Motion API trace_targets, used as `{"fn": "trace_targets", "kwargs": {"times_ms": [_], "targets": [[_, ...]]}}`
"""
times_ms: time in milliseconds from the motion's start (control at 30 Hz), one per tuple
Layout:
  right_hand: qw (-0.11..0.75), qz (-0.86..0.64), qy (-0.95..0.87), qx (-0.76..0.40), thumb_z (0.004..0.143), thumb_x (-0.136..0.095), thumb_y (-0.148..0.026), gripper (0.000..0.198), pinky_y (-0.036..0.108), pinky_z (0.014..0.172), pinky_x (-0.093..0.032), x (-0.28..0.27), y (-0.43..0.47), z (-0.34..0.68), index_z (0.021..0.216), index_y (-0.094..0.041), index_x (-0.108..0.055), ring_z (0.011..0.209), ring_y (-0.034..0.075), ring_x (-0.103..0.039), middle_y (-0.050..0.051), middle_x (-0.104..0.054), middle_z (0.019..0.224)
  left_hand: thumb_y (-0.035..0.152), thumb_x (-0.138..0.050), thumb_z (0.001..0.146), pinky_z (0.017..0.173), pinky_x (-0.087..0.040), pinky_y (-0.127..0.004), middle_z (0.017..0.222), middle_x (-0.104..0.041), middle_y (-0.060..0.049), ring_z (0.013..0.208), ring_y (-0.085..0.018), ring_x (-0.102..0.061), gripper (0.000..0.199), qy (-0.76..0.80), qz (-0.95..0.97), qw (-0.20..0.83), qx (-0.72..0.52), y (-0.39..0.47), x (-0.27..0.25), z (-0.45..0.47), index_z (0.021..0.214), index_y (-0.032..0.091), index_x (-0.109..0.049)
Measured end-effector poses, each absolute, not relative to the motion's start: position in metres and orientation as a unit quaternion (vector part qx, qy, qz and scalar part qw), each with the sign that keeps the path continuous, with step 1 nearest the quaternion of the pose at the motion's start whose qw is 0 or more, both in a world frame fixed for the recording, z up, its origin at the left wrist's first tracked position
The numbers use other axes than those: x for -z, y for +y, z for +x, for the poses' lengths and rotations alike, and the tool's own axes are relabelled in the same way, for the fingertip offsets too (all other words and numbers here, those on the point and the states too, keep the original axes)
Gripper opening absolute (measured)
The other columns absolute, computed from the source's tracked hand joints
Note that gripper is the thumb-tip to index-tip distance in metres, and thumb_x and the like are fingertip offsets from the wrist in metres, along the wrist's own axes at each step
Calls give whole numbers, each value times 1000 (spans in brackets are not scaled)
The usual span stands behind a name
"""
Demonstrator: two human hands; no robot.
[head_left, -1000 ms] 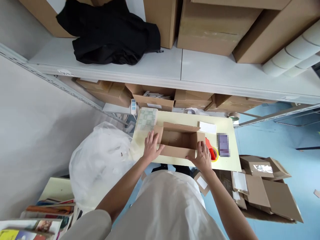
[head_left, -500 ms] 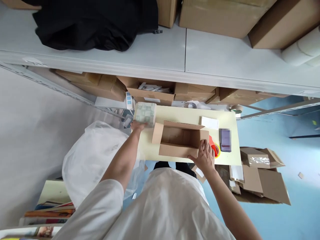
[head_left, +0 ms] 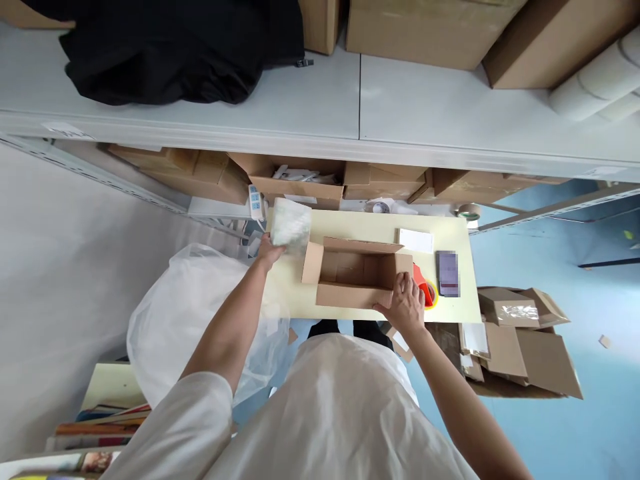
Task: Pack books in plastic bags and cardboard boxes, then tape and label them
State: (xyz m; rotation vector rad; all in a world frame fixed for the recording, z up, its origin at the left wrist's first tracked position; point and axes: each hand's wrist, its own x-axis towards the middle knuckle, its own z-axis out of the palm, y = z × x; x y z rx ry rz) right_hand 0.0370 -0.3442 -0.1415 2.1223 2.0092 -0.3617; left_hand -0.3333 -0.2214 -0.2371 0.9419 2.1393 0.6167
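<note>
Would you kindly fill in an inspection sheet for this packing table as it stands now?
Surface: pale yellow table, bare along its far edge.
Job's things: open cardboard box, nothing seen inside; pale green packet at the table's left end.
Clutter: white card, red tape dispenser, blurred dark item.
Hands: left hand has its grip on the packet; right hand rests on the box's near right corner.
Cables: white power strip behind the table; lead not traceable.
Surroundings: shelf with cartons, black garment, white plastic bag, flattened cartons on the floor.
</note>
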Motion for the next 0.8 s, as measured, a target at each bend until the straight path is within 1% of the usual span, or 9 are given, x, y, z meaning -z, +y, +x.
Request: {"fn": "trace_targets", "kwargs": {"times_ms": [67,133,200,267,400,533,600,667,800], "targets": [[102,719,677,118,78,-58,-57,93,53,109,-17,143,-344,36,146,-6,-19,136,38,-24,25,-25,151,14,-69,66,79,-52,-28,107,-65,-9,93,-19,-65,58,821,374,342,-261,-227,230,-332,119,17,-46],[106,723,671,122,76,-61,-55,96,53,109,-18,143,-344,35,147,-7,-18,137,37,-23,24,-23,152,15,-67,66,82,-52,-32,102,-64,-8,93,-21,-65,53,819,386,318,-282,-235,217,-334,115,17,-47],[102,728,664,133,74,-64,-54,99,53,109,-18,141,-344,33,147,-8,-18,139,36,-20,22,-20,153,15,-67,64,87,-50,-37,99,-63,-6,95,-23,-64,51,815,404,283,-304,-245,199,-342,111,18,-48],[92,735,655,149,72,-66,-53,100,53,109,-20,140,-344,31,148,-10,-17,140,35,-17,20,-19,154,16,-67,63,90,-49,-38,99,-62,-5,96,-23,-63,50,802,432,247,-329,-255,175,-355,109,18,-48],[67,753,631,175,67,-71,-50,104,51,106,-27,137,-344,28,149,-14,-16,140,36,-14,17,-17,155,25,-67,65,83,-51,-35,98,-62,-5,89,-22,-63,50,745,538,157,-363,-264,113,-375,111,19,-48],[53,760,621,186,69,-69,-50,103,55,104,-28,138,-345,28,149,-17,-14,141,36,-12,15,-16,156,34,-66,68,75,-52,-31,102,-62,-6,84,-20,-63,51,666,658,96,-338,-260,44,-354,114,20,-48],[51,758,622,189,70,-68,-51,102,57,105,-27,139,-346,29,149,-18,-13,140,36,-13,15,-15,156,35,-64,70,71,-52,-29,107,-61,-7,85,-20,-63,52,619,711,97,-319,-256,20,-327,117,20,-48],[52,754,625,195,71,-67,-51,102,58,105,-25,139,-347,31,150,-19,-11,140,36,-13,15,-14,156,34,-62,73,71,-51,-28,111,-61,-7,88,-20,-63,50,581,748,113,-299,-252,7,-296,119,20,-48],[51,753,623,206,72,-66,-51,102,60,103,-26,139,-346,32,150,-19,-8,140,37,-11,16,-11,156,28,-57,75,76,-50,-30,108,-63,-7,92,-22,-63,47,521,800,190,-227,-247,18,-245,121,19,-48]]}}
